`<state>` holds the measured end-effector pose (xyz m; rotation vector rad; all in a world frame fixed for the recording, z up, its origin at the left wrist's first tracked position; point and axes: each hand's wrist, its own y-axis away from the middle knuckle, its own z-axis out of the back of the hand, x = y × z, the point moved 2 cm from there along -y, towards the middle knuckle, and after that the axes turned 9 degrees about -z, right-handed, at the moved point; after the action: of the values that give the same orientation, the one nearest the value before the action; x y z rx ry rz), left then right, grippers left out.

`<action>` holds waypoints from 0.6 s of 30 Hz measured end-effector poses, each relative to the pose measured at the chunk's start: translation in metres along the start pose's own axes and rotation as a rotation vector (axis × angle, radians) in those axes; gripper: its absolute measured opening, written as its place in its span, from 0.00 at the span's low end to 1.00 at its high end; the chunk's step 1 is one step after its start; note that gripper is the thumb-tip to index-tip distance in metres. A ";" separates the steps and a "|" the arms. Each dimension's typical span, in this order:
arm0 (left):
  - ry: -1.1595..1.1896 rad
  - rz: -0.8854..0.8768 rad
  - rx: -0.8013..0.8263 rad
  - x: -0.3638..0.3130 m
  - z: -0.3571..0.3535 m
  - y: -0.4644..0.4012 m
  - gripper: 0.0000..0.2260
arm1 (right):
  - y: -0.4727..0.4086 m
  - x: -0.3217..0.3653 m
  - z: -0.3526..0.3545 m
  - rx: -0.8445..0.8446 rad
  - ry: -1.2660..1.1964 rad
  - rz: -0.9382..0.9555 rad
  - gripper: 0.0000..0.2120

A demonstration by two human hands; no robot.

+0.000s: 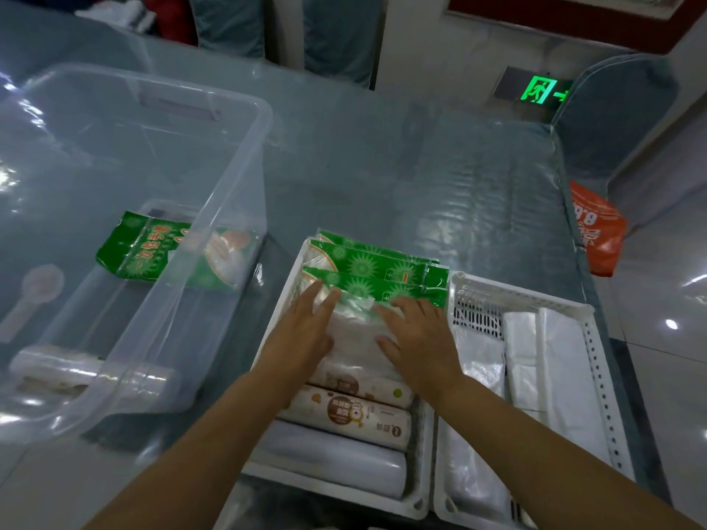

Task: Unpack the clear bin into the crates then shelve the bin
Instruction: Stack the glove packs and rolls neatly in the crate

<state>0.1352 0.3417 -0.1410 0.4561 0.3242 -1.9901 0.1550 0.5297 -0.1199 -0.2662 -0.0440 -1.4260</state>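
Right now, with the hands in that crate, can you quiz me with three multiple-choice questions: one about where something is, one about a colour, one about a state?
1. Where do both hands rest?
A. In the clear bin
B. On a white pack in the left crate
C. On the orange bag

2. What colour are the packs at the far end of the left crate?
A. Green
B. Blue
C. Black

3. What state is the clear bin in?
A. Emptied
B. Lidded
C. Open, with items inside

Answers:
1. B: the left hand and right hand lie flat on the white pack in the left crate.
2. A: the green packs show a starburst print.
3. C: the clear bin has no lid on it and holds a green pack, a plastic roll and a white spoon-shaped item.
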 end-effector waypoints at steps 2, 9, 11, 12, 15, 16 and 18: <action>-0.083 -0.032 0.006 0.002 0.003 -0.012 0.33 | 0.000 -0.001 0.000 0.020 0.026 0.052 0.27; -0.102 -0.039 -0.079 0.008 0.028 -0.033 0.28 | -0.012 -0.006 -0.011 0.129 0.203 0.063 0.33; -0.195 -0.052 -0.161 0.007 0.036 -0.026 0.33 | -0.011 -0.005 -0.012 0.097 0.208 0.031 0.32; -0.238 -0.107 -0.196 0.003 0.037 -0.019 0.35 | -0.009 -0.004 -0.013 0.076 0.208 0.025 0.31; -0.423 -0.400 -0.135 -0.008 0.027 -0.004 0.36 | -0.003 -0.005 -0.013 0.017 0.193 0.005 0.31; -0.456 -0.438 -0.066 -0.008 0.024 -0.005 0.35 | -0.002 -0.005 -0.013 0.012 0.190 0.000 0.30; -0.461 -0.371 0.079 -0.001 0.020 -0.012 0.36 | -0.002 -0.007 -0.013 0.038 0.184 0.002 0.31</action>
<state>0.1210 0.3393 -0.1227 -0.0288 0.0386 -2.4021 0.1502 0.5333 -0.1336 -0.1032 0.0794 -1.4409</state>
